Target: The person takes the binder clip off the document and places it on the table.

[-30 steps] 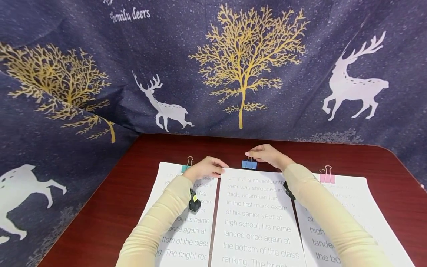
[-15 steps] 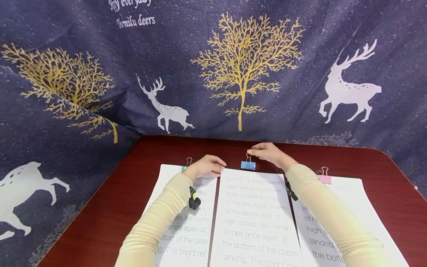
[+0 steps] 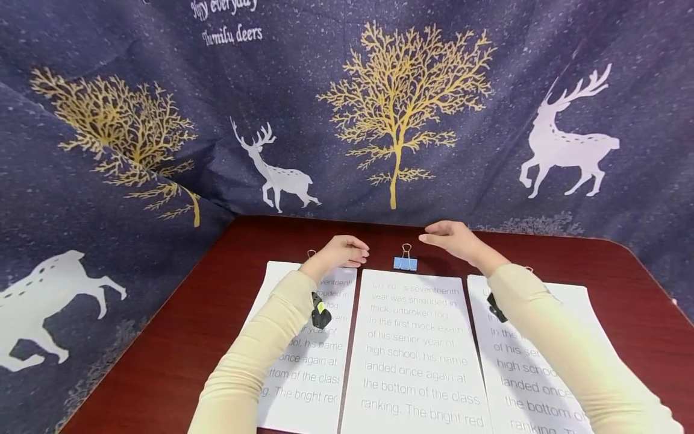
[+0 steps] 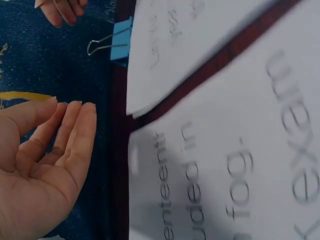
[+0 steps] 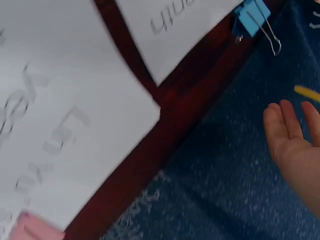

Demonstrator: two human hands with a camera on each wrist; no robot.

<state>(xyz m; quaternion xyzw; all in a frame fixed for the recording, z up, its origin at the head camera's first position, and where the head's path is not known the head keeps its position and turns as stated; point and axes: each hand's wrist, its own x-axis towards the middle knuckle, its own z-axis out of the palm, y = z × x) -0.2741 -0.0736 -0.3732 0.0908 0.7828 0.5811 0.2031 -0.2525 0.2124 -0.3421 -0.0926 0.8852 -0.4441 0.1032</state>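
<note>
A blue binder clip (image 3: 405,264) sits at the top edge of the middle sheaf of printed paper (image 3: 409,343), its wire handles upright. My right hand (image 3: 454,241) hovers to the right of the clip, apart from it, holding nothing. In the right wrist view the fingers of that right hand (image 5: 295,155) look loosely bent, with the blue clip (image 5: 251,17) beyond them. My left hand (image 3: 340,253) hangs over the top right corner of the left sheaf (image 3: 309,374). In the left wrist view the left hand (image 4: 50,170) is gently cupped and holds nothing.
A right sheaf (image 3: 526,355) lies partly under my right sleeve. A pink clip (image 5: 32,227) is on its top edge. Another clip's wire handle (image 3: 311,253) shows behind my left hand. The dark red table (image 3: 162,361) meets a blue patterned cloth (image 3: 347,199).
My right hand has let go of the blue clip's handle and moved up and right. My left hand has lifted off the paper corner. The clip stays at the middle sheaf's top edge.
</note>
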